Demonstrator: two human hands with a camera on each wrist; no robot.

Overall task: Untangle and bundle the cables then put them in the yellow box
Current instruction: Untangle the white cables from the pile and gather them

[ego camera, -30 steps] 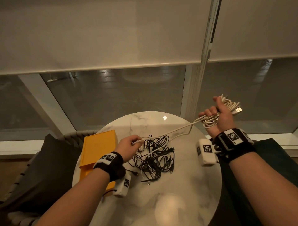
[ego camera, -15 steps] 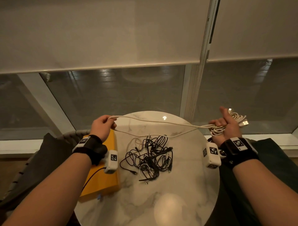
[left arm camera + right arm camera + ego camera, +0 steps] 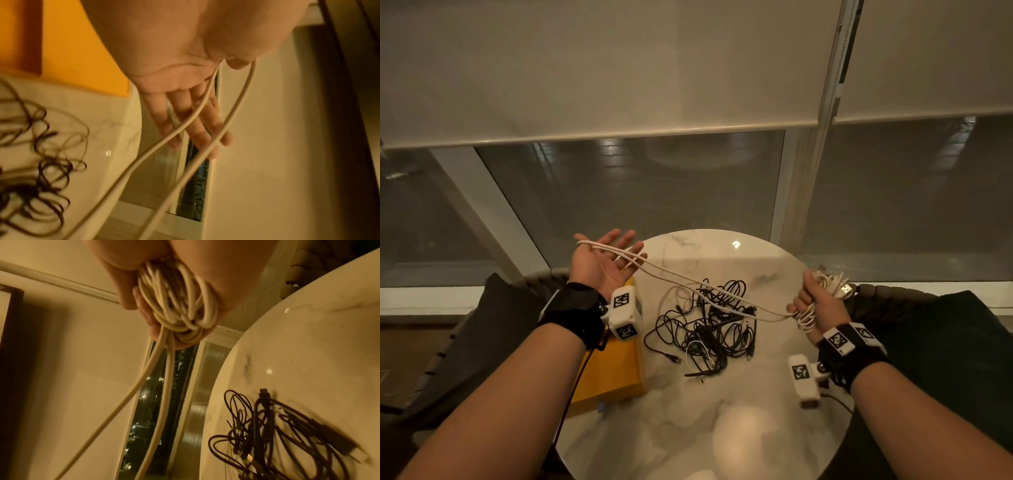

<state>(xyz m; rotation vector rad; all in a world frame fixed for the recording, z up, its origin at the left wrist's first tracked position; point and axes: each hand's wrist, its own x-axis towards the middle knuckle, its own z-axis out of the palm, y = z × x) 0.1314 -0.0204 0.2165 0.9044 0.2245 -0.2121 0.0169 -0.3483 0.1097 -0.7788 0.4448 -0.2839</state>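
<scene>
My left hand (image 3: 608, 257) is raised palm up over the table's far left, fingers spread and straight. A loop of the white cable (image 3: 675, 274) hooks round its thumb and lies across the fingers (image 3: 186, 123). Two strands of the white cable (image 3: 178, 129) run right over the table to my right hand (image 3: 814, 298), which grips the wound coil (image 3: 828, 283) with a USB plug sticking out. The coil (image 3: 180, 305) fills the right fist. A tangle of black cables (image 3: 709, 323) lies on the marble. The yellow box (image 3: 616, 375) sits shut at the table's left edge.
The round marble table (image 3: 671, 431) stands against a window with lowered blinds. Dark cushioned chairs flank it, one left (image 3: 493, 329) and one right (image 3: 945, 329). A thin white cable (image 3: 697, 346) lies within the black tangle (image 3: 277, 434).
My left hand left the cable pile, swept left and up with the white cable, then opened palm up with the loop on its thumb. The right hand dropped a little, still gripping the coil.
</scene>
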